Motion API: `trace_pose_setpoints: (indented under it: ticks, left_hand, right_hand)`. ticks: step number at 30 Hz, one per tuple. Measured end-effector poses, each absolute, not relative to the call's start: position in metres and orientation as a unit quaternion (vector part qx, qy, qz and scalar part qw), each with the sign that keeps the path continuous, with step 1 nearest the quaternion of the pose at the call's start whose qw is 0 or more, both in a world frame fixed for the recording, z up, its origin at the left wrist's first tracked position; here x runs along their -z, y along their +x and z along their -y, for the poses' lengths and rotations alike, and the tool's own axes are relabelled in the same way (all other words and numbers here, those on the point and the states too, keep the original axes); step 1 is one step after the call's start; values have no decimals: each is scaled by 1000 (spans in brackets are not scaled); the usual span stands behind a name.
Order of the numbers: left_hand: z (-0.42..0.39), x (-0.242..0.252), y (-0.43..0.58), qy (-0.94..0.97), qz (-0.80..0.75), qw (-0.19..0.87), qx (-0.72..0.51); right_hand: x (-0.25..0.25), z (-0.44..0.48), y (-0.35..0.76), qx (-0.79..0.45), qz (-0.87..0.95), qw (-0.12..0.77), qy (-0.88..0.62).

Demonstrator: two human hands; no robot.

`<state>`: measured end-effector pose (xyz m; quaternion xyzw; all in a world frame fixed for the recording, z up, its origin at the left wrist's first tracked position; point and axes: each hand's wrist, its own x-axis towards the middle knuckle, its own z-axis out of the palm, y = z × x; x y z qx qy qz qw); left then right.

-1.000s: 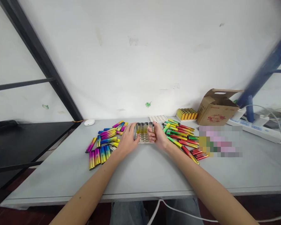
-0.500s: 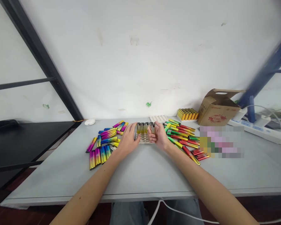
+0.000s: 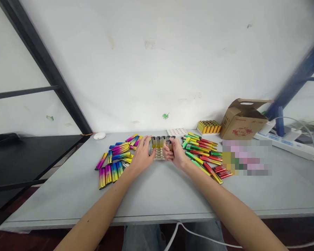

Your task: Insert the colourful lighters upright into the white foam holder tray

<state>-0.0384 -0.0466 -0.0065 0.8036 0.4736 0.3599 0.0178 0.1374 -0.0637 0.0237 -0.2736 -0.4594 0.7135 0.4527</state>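
A small white tray (image 3: 159, 155) with round slots lies on the grey table (image 3: 157, 195). Several clear lighters with yellow fluid (image 3: 158, 141) stand in its far row. My left hand (image 3: 140, 157) rests against the tray's left side with fingers spread flat. My right hand (image 3: 176, 152) is at the tray's right end, fingers closed round one upright lighter (image 3: 169, 143). Left of the tray is a heap of purple, blue and yellow lighter shells (image 3: 115, 160). To its right is a heap of green and red shells (image 3: 202, 153).
At the back stand another white tray (image 3: 177, 131), a block of yellow lighters (image 3: 208, 127), an open cardboard box (image 3: 242, 120) and a white power strip with cables (image 3: 288, 143). A small white object (image 3: 99, 136) lies at the back left. A black shelf (image 3: 28, 153) adjoins the table's left.
My right hand has shifted slightly left with the lighter, closer to the tray's row. My left hand has barely moved.
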Motion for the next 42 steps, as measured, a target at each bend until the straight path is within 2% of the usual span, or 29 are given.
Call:
trace_pose_setpoints:
  ticks: [10, 16, 21, 26, 30, 36, 42]
  left_hand:
    - [50, -1, -38, 791, -421, -27, -442]
    - [58, -9, -35, 837, -316, -37, -445]
    - [56, -8, -34, 838, -286, -36, -463]
    - [52, -13, -39, 805, -296, -41, -512]
    - [47, -13, -47, 795, -342, -56, -498]
    - [42, -5, -52, 786, -417, -48, -453]
    - [40, -2, -51, 792, -407, -54, -452]
  right_hand:
    - [-24, 67, 131, -599, 521, 501, -345]
    - [-11, 68, 133, -451, 664, 473, -363]
    - [-9, 69, 133, -385, 688, 477, -388]
    - [-16, 61, 147, -169, 690, 567, -418]
    - [-14, 46, 168, -25, 649, 598, -470]
    - [-10, 26, 199, 13, 571, 621, -537]
    - [-9, 16, 220, 21, 509, 658, -554]
